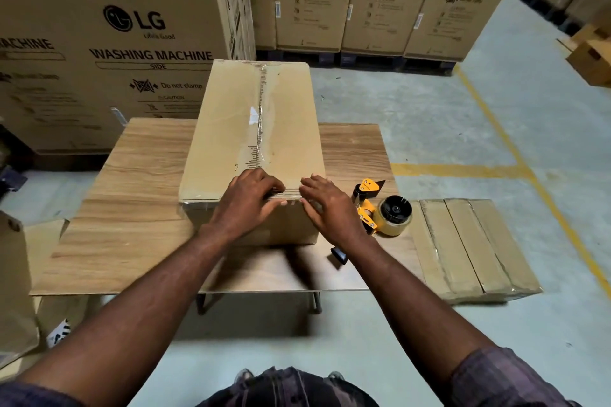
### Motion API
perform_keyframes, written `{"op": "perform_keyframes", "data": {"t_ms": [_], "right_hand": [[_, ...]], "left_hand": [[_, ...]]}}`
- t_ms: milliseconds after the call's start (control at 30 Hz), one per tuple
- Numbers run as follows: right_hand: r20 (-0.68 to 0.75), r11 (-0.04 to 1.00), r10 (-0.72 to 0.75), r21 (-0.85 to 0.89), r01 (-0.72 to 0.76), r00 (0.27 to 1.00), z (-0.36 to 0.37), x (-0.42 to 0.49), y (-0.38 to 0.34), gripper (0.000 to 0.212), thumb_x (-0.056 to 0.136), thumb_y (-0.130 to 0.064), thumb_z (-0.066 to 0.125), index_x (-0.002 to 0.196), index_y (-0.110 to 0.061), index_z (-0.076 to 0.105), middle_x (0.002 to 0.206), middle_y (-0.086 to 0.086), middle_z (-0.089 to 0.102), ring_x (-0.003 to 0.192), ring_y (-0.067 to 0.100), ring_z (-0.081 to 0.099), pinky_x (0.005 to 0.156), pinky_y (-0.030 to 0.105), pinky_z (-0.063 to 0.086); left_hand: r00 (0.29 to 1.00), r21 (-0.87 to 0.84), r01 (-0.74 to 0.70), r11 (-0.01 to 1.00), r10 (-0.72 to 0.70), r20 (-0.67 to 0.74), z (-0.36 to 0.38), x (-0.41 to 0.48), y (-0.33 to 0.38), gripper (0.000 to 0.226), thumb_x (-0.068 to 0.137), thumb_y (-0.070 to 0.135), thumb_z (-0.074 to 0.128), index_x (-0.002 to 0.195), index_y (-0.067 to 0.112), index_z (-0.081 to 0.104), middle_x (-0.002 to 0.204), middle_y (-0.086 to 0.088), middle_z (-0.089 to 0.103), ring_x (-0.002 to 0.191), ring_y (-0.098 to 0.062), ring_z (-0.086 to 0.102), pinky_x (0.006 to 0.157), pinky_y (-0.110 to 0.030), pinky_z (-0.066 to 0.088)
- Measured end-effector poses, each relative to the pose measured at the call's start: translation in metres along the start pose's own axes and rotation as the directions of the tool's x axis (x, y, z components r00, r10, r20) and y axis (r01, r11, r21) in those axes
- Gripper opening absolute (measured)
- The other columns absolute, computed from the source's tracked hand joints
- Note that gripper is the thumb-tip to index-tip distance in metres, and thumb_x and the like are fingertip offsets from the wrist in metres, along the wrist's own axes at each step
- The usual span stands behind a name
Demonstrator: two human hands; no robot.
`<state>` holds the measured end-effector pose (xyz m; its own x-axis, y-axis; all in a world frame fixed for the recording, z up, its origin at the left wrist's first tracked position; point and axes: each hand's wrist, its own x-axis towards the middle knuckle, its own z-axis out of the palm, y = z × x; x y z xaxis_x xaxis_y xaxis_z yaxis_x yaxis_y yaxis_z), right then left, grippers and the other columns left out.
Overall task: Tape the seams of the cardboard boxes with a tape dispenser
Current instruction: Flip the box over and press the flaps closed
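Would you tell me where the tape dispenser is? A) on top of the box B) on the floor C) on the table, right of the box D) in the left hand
C: the tape dispenser lies on the table beside the box; left hand and right hand rest on the box.

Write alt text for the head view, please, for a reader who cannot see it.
The left hand and right hand press on the near top edge of a cardboard box on a wooden table. A yellow tape dispenser lies on the table just right of the box.
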<state>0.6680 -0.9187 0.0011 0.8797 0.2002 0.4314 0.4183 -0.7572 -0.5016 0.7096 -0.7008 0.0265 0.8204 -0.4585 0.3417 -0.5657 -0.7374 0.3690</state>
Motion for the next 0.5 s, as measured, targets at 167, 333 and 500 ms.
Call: {"op": "perform_keyframes", "data": {"t_ms": [167, 333, 500], "right_hand": [[-0.004, 0.999, 0.033, -0.011, -0.033, 0.999, 0.013, -0.017, 0.003, 0.053, 0.083, 0.012, 0.066, 0.134, -0.001, 0.062, 0.145, 0.015, 0.057, 0.142, 0.036, 0.046, 0.119, 0.051, 0.031], [-0.069, 0.999, 0.004, -0.050, -0.007, 0.998, 0.013, 0.006, -0.016, 0.021, 0.091, -0.024, 0.075, 0.108, -0.012, 0.075, 0.121, 0.005, 0.072, 0.114, 0.027, 0.064, 0.105, 0.047, 0.047], [-0.072, 1.000, -0.017, -0.012, 0.016, 0.997, 0.016, 0.005, -0.005, 0.020, 0.091, -0.014, 0.075, 0.111, -0.014, 0.076, 0.120, -0.001, 0.072, 0.103, 0.024, 0.061, 0.089, 0.041, 0.049]], "left_hand": [[0.998, 0.035, 0.011, 0.999, -0.013, 0.056, 0.001, -0.016, -0.007, 0.054, 0.072, 0.020, 0.087, 0.121, 0.026, 0.063, 0.106, 0.000, 0.058, 0.098, -0.026, 0.054, 0.084, -0.040, 0.047], [0.999, -0.014, 0.032, 0.999, -0.032, 0.011, -0.003, -0.013, -0.002, 0.036, 0.081, 0.037, 0.080, 0.112, 0.026, 0.067, 0.103, 0.001, 0.060, 0.098, -0.024, 0.054, 0.082, -0.039, 0.047], [0.996, -0.035, 0.073, 0.997, -0.071, 0.050, -0.003, -0.011, -0.003, 0.038, 0.078, 0.027, 0.083, 0.113, 0.027, 0.066, 0.104, 0.002, 0.058, 0.098, -0.025, 0.054, 0.084, -0.042, 0.048]]}}
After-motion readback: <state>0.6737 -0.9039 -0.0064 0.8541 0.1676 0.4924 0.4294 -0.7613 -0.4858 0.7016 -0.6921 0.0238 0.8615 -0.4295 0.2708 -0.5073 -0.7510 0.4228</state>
